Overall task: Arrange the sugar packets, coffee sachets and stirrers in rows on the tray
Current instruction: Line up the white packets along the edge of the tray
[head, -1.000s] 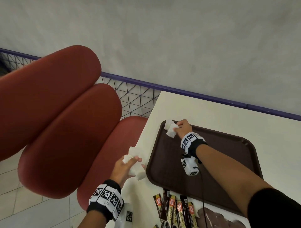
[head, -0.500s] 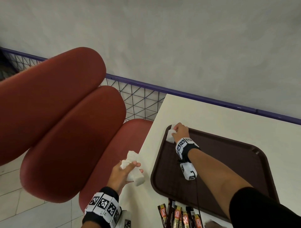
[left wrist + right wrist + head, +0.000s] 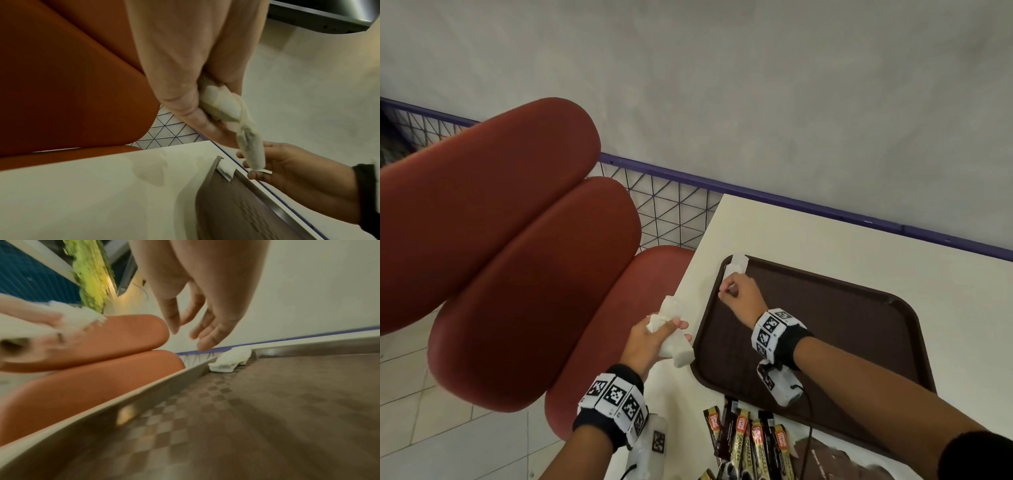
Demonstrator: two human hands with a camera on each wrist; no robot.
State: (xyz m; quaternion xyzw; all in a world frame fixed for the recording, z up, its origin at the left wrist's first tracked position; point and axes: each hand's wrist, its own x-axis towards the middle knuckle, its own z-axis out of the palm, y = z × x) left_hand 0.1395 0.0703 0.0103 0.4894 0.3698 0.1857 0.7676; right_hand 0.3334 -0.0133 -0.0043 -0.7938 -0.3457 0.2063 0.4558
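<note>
My left hand (image 3: 671,330) grips a bunch of white sugar packets (image 3: 671,308) over the table's left edge, beside the brown tray (image 3: 842,342); the left wrist view shows the packets (image 3: 224,104) bunched between thumb and fingers. White sugar packets (image 3: 739,263) lie in the tray's far-left corner. My right hand (image 3: 732,291) hovers just over them. In the right wrist view its fingers (image 3: 213,331) hang relaxed and hold nothing, a little short of the packets (image 3: 230,360). Several coffee sachets (image 3: 750,442) lie on the table in front of the tray. No stirrers show.
The cream table (image 3: 825,240) ends at its left edge right by my left hand, with red padded bench seats (image 3: 517,257) beyond. A purple rail with wire mesh (image 3: 671,212) runs along the grey wall. A brown bag (image 3: 835,459) lies by the sachets.
My right hand lowered its sugar packet into the tray's far-left corner and let go; its fingers now hang loose above it. The left hand kept its bunch in place.
</note>
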